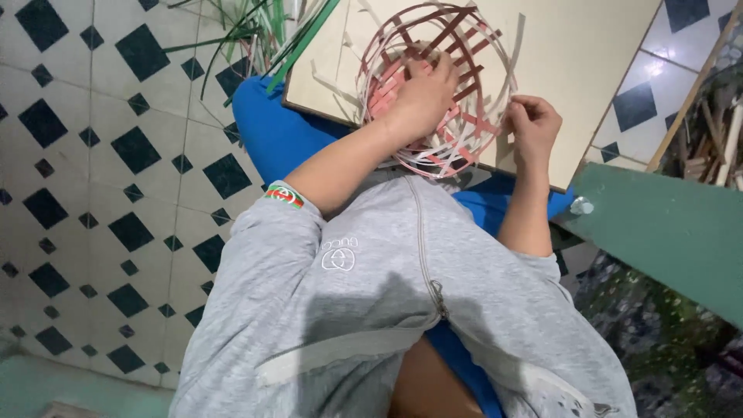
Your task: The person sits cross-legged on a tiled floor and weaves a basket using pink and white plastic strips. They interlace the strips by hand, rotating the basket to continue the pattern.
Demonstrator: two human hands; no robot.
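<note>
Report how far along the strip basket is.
Done: the basket has a woven base and open lattice walls of red and white strips. In hand: the left hand reaches inside it, while the right hand pinches a wall strip. Left: loose strip ends stick out at the rim.

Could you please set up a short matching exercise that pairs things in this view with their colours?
Things:
1. woven basket
2. board under the basket
3. loose strips at the top left
4. zipped top

Colours:
A. grey
B. green
C. red and white
D. pale cream

Pairs: 1-C, 2-D, 3-B, 4-A. The left hand reaches inside the basket; the right hand grips its rim.
</note>
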